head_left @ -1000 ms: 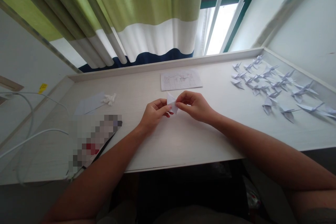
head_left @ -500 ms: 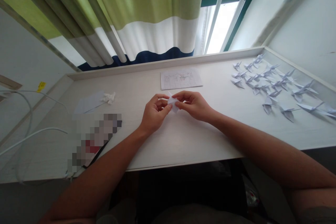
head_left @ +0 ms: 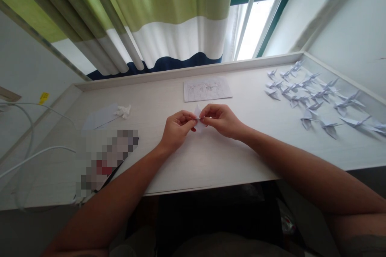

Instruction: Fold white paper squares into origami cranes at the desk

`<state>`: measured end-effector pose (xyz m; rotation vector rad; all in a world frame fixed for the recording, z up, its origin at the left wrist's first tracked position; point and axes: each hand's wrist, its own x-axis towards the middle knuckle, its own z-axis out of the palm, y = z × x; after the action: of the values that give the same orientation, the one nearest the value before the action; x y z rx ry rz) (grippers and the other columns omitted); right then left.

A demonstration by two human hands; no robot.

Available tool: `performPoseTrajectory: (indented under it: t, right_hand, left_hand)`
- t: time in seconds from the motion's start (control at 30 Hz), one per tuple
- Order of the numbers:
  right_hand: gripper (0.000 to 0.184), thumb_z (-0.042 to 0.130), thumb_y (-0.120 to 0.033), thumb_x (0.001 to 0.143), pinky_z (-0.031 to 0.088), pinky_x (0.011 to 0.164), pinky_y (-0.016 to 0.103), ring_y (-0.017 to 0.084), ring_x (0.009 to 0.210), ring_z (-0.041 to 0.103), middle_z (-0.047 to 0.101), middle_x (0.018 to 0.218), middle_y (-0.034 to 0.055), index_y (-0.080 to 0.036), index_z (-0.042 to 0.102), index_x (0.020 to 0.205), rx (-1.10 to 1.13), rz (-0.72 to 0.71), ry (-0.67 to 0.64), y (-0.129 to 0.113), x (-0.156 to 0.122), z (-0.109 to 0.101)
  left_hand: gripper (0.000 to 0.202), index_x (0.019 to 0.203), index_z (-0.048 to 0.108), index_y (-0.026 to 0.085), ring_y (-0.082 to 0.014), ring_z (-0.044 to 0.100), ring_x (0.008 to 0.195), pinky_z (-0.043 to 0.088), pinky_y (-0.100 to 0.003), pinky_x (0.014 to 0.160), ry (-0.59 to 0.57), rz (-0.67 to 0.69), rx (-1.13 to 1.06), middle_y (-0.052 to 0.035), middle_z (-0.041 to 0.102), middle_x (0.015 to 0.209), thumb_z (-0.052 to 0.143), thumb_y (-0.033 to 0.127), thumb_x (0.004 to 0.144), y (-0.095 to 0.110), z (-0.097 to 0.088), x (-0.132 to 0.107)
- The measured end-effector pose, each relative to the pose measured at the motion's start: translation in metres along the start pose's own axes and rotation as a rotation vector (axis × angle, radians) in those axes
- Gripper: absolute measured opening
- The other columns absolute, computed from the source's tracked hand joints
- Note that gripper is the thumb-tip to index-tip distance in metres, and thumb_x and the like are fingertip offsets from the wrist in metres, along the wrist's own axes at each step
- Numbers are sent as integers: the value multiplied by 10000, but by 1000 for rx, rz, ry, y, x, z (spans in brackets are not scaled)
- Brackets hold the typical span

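Note:
A small folded piece of white paper (head_left: pixel 198 125) is pinched between both hands above the middle of the desk. My left hand (head_left: pixel 178 129) grips its left side, thumb against the curled fingers. From the other side my right hand (head_left: pixel 222 121) pinches it between thumb and forefinger. One pointed part of the paper stands up above the fingertips and another hangs below them; the fingers hide its middle. Several white folded paper cranes (head_left: pixel 313 95) are spread over the right part of the desk.
A printed sheet (head_left: pixel 208 89) lies behind my hands on the white desk (head_left: pixel 181 176). To the left are plain paper (head_left: pixel 101 116), a crumpled tissue (head_left: pixel 123 111), a blurred-out flat object (head_left: pixel 110 160) and white cables (head_left: pixel 39 150). A raised rim (head_left: pixel 157 75) runs along the back.
The paper has turned in my fingers, from showing a broad face to points above and below the pinch. Both hands still hold it in nearly the same place.

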<state>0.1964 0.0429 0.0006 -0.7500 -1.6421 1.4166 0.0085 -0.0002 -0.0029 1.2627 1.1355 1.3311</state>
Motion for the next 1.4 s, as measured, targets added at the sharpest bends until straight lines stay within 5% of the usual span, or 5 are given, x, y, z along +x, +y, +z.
performPoseTrajectory:
  t: [0.27, 0.87, 1.0, 1.13, 1.4]
  right_hand:
    - [36, 751, -211, 806, 617, 759, 350, 172, 795, 704, 748, 837, 31, -185, 770, 821, 55, 69, -15, 0, 2, -3]
    - [417, 992, -291, 650, 550, 704, 308, 141, 758, 653, 667, 823, -12, -203, 626, 829, 107, 96, 33, 2, 1, -2]
    - [398, 960, -351, 716, 568, 729, 320, 143, 756, 669, 678, 804, -11, -204, 613, 844, 146, 89, 20, 2, 1, -1]
    - [389, 954, -361, 727, 568, 720, 325, 144, 741, 672, 682, 798, -14, -206, 619, 850, 133, 62, 55, 2, 1, -2]
    - [377, 943, -379, 745, 564, 693, 333, 161, 733, 696, 719, 780, -3, -212, 624, 857, 120, 14, 77, 4, 1, -3]
  left_hand:
    - [56, 788, 797, 193, -161, 686, 709, 591, -312, 681, 30, 10, -4, -16, 757, 765, 818, 225, 747, 0, 2, -2]
    - [256, 849, 674, 178, -120, 678, 674, 588, -251, 657, -8, 109, -7, 16, 701, 734, 890, 253, 733, -4, 1, -1]
    - [319, 885, 631, 186, -132, 697, 678, 593, -263, 667, -4, 88, -24, 12, 729, 737, 902, 271, 740, -2, 0, -2]
    - [386, 1012, 700, 170, -151, 714, 718, 604, -285, 698, -10, 6, -39, -12, 778, 784, 927, 321, 738, -1, -1, -1]
    - [358, 870, 828, 164, -176, 708, 752, 612, -320, 712, -20, -35, -1, -60, 806, 845, 930, 482, 741, -1, -4, 0]
